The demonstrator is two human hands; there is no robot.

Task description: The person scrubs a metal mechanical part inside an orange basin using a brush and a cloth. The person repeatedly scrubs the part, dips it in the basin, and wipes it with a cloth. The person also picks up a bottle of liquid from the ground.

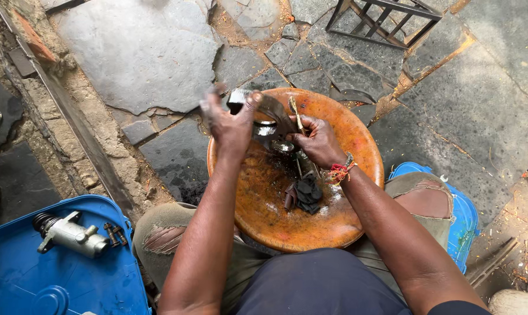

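Two hands on one curved metal part (274, 114): my left hand (232, 125) clenched on upper end, right hand (317, 140) fingers grasping lower end plus thin stick (296, 115). I judge it heavy, rigid, greasy; grip ends.

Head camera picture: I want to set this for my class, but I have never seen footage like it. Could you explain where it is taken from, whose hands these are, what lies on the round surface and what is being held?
There is one picture, taken by a camera worn on a person's head, looking down at their own two bare hands. The person sits with a round orange wooden stool top between their knees, over a cracked stone floor.

The left hand is raised and has a grip on a dark, curved metal tool; it is blurred. The right hand, with a coloured thread band at the wrist, holds a small shiny metal part down on the stool.

Dark rubber scraps lie on the stool. At lower left, a silver metal cylinder part rests on a blue plastic lid.
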